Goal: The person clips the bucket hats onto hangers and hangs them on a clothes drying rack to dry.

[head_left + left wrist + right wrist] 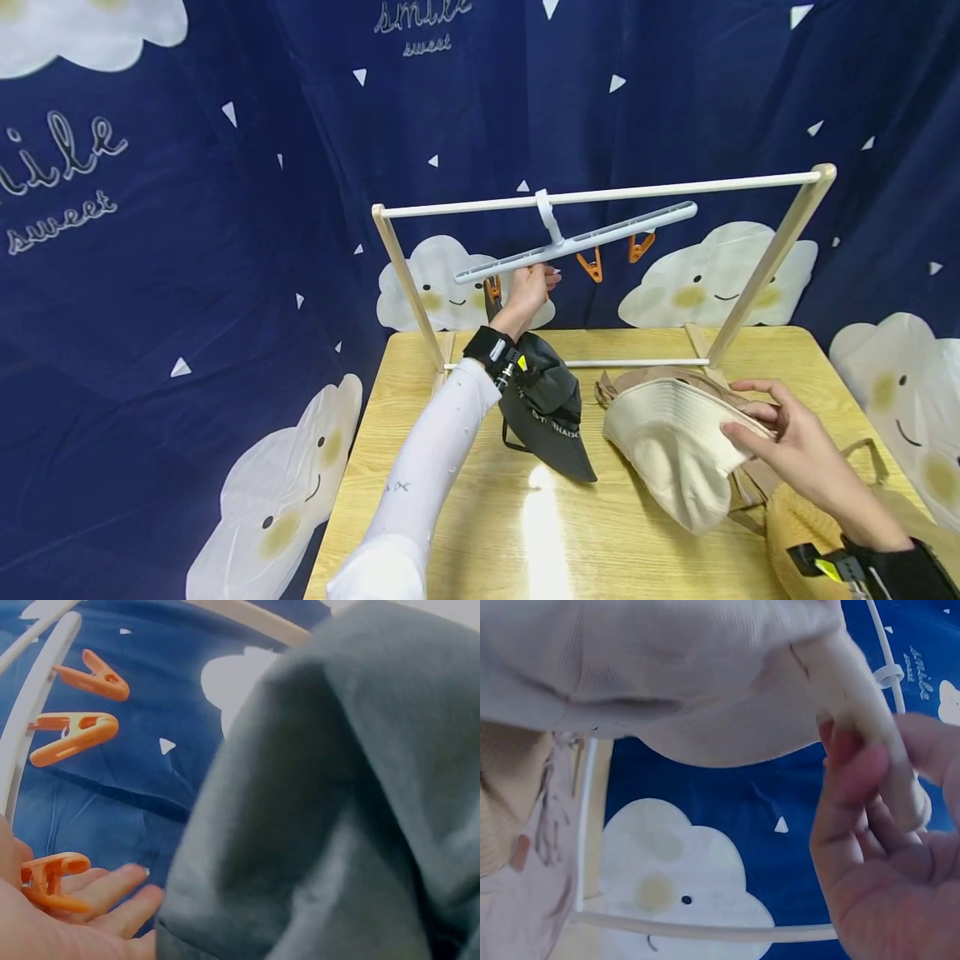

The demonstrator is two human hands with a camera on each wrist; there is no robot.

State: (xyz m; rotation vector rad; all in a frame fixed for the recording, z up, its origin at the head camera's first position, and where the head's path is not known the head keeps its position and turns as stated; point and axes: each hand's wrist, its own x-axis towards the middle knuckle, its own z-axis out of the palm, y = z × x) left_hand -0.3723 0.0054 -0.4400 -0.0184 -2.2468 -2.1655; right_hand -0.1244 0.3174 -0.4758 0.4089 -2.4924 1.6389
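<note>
My left hand reaches under a white clip hanger, its fingers extended beside an orange clip. Below that arm hangs a dark grey bucket hat with lettering, its upper edge at the orange clip near the hanger's left end. Two more orange clips hang from the right half with nothing in them. On the right, my right hand pinches the brim of a cream bucket hat between thumb and fingers. In the right wrist view, the brim curls between the thumb and fingers.
The hanger hooks over the white rail of a wooden rack on the wooden table. Beige-brown fabric hats lie behind and beside the cream one, with a yellow straw-coloured hat at front right. A blue cloud-print curtain hangs behind.
</note>
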